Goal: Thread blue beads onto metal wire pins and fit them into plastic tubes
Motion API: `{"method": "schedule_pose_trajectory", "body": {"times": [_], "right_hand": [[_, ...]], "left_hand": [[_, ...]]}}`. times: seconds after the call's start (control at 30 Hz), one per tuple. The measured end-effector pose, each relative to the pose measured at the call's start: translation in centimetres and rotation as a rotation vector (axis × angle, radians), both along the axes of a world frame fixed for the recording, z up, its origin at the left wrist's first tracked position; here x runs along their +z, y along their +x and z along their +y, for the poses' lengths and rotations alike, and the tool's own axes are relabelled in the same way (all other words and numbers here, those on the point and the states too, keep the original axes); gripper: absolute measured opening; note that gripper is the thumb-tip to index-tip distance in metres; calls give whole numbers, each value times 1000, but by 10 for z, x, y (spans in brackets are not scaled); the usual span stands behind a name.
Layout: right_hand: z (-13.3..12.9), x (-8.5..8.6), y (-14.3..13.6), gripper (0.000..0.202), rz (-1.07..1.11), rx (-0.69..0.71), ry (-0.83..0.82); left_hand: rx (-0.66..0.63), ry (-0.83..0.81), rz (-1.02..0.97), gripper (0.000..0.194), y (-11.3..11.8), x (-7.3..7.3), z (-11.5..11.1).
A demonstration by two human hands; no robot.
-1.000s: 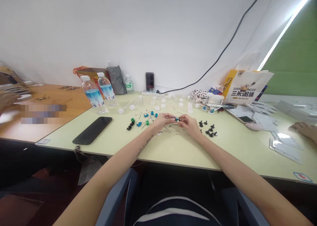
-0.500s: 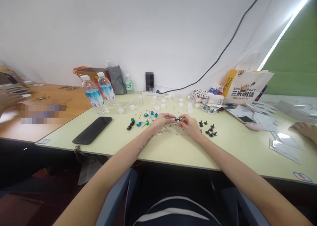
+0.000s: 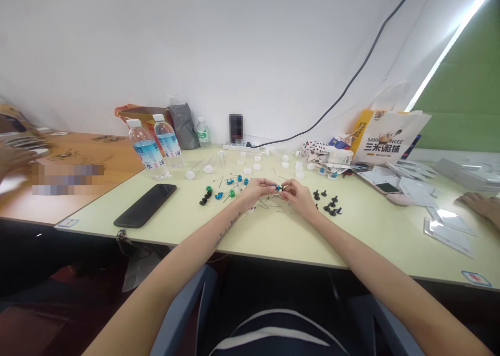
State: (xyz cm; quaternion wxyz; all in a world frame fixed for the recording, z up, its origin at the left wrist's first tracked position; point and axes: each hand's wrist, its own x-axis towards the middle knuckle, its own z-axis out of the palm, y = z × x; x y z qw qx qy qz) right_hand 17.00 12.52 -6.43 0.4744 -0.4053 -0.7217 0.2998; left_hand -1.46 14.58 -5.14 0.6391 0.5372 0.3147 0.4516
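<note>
Between my two hands, just above the table [image 3: 250,236], is a small blue piece [image 3: 278,188] with a dark part at its right end. My left hand [image 3: 258,191] pinches the blue side. The fingers of my right hand [image 3: 296,193] close on the dark end; its exact kind is too small to tell. Left of my hands lie blue parts [image 3: 230,181], green parts [image 3: 232,193] and black round parts [image 3: 205,197]. Thin metal rods [image 3: 278,206] are spread beneath and around my hands. Several black flanged pieces [image 3: 332,206] stand to the right.
A black phone [image 3: 145,205] and two water bottles [image 3: 146,150] are at the left. White-capped clear tubes [image 3: 208,168] lie at the back. Right are a paper bag [image 3: 390,137], clear flat cases [image 3: 447,235] and another person's hand [image 3: 480,206]. Another hand [image 3: 15,161] shows far left.
Almost nothing differs. Both hands keep the small blue piece in the same place; the view has shifted very slightly.
</note>
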Motion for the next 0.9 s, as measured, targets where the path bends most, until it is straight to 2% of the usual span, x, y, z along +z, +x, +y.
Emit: {"method": "schedule_pose_trajectory", "body": {"times": [0.9], "right_hand": [[-2, 2, 0, 21, -3, 7, -2]], "left_hand": [[-1, 1, 0, 28, 1, 2, -1]]}}
